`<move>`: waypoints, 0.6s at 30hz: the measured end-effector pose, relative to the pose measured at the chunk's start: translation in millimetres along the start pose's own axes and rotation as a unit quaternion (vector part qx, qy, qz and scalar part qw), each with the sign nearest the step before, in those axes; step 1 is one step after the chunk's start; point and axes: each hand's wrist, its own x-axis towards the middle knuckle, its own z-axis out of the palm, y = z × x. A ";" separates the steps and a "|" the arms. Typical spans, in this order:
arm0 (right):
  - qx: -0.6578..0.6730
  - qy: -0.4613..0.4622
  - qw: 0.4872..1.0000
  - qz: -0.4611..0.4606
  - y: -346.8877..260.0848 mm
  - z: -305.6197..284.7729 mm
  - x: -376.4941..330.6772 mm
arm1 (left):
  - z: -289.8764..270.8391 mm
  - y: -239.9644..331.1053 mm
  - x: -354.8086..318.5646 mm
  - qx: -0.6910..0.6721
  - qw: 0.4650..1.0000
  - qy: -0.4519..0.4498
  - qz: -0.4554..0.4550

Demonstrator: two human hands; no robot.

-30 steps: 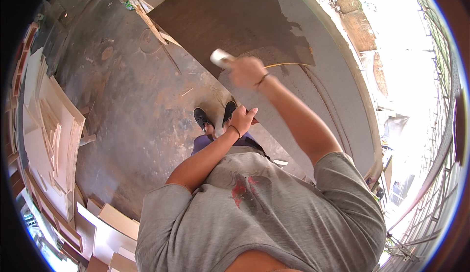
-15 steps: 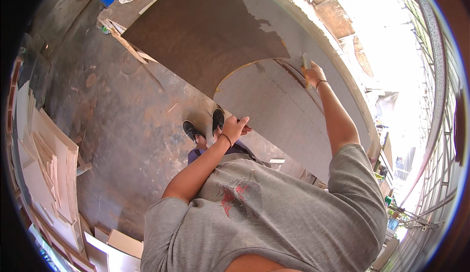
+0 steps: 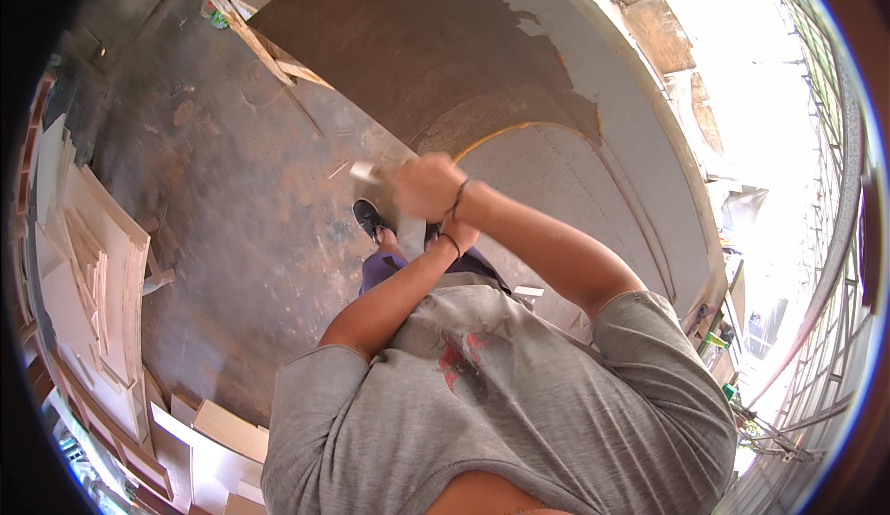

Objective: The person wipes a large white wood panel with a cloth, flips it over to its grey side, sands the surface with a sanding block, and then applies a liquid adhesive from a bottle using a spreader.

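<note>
My right hand [image 3: 428,188] is closed around a pale spreader [image 3: 366,173], blurred by motion, above the near edge of a large board. It crosses in front of my left hand [image 3: 462,231], whose fingers are hidden behind it. The board [image 3: 556,181] is grey on the near and right parts. A dark brown wet coating [image 3: 389,42] covers its far left part, with a ragged border on the right. A curved amber line of the liquid runs from beside my right hand toward the right, and thin streaks continue down the board.
Wooden supports [image 3: 269,51] stick out under the board's left edge. My shoe [image 3: 368,218] stands on the stained concrete floor [image 3: 232,255]. Pale sheets and offcuts [image 3: 93,274] lean at the left, with more boards [image 3: 227,432] at the lower left. A metal grille [image 3: 825,330] stands at the right.
My right hand has swept with the spreader from the board's right side to its near left edge, passing over my left hand. The wet coating's curved front has shifted and reaches farther right.
</note>
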 end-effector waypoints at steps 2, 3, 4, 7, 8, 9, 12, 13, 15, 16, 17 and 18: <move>0.019 0.018 1.000 -0.009 -1.1 -8.7 -12.0 | 0.8 -3.3 -1.1 -0.051 0.998 0.023 -0.023; 0.016 0.030 0.999 0.018 1.8 -29.9 -23.8 | -0.5 -3.8 -2.6 -0.104 0.990 0.002 -0.090; 0.012 0.041 0.998 0.047 11.1 -46.9 -39.0 | -2.3 0.6 -2.5 -0.169 0.969 -0.030 -0.179; 0.003 0.153 0.984 0.091 105.8 -75.3 -75.7 | 7.5 24.8 -8.0 -0.324 0.891 -0.021 -0.318; -0.002 0.202 0.976 0.083 144.7 -65.1 -89.7 | 15.2 28.6 -10.4 -0.317 0.890 -0.019 -0.326; -0.056 0.203 0.973 0.093 177.1 -42.1 -108.9 | 22.1 32.1 -12.1 -0.310 0.890 -0.016 -0.333; -0.231 0.124 0.953 0.152 236.9 80.2 -177.0 | 29.0 48.0 -11.1 -0.279 0.899 -0.003 -0.336; -0.217 0.096 0.961 0.143 221.4 91.5 -204.9 | 27.6 46.8 -12.9 -0.269 0.900 0.008 -0.342; -0.137 0.009 0.982 0.129 208.7 75.3 -241.3 | 29.6 39.2 -18.8 -0.232 0.910 0.024 -0.342; -0.072 -0.055 0.988 0.122 207.2 50.7 -251.1 | 37.8 32.4 -20.1 -0.253 0.905 0.061 -0.336; -0.055 -0.047 0.989 0.130 208.8 21.5 -246.7 | 46.3 26.1 -24.7 -0.269 0.898 0.098 -0.335; -0.036 -0.041 0.989 0.140 215.7 -9.0 -233.0 | 51.0 22.6 -29.1 -0.284 0.889 0.132 -0.335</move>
